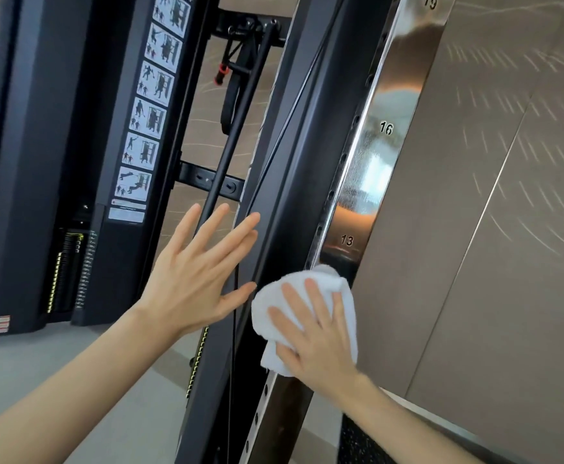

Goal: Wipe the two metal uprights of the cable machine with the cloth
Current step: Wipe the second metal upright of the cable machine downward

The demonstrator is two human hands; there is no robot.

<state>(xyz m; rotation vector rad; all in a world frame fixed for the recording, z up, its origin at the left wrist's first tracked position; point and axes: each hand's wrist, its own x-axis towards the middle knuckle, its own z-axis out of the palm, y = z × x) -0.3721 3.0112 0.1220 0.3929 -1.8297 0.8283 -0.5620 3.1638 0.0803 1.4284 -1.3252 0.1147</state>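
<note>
A shiny metal upright (pixel 371 182) of the cable machine runs diagonally up the right of the head view, with numbers 13, 16 and 19 and a row of holes along its left edge. My right hand (pixel 314 333) presses a bunched white cloth (pixel 344 296) flat against the upright just below the number 13, fingers straight. My left hand (pixel 200 272) is spread open with its fingertips at the black frame beam (pixel 294 169) to the left of the upright. It holds nothing. A second metal upright is not in view.
A black column with an exercise chart sticker (pixel 150 98) stands at the left, with a weight stack (pixel 69 272) below it. A thin black bar (pixel 237 122) and hanging straps (pixel 232 85) sit behind the frame. A grey panelled wall (pixel 491 229) fills the right.
</note>
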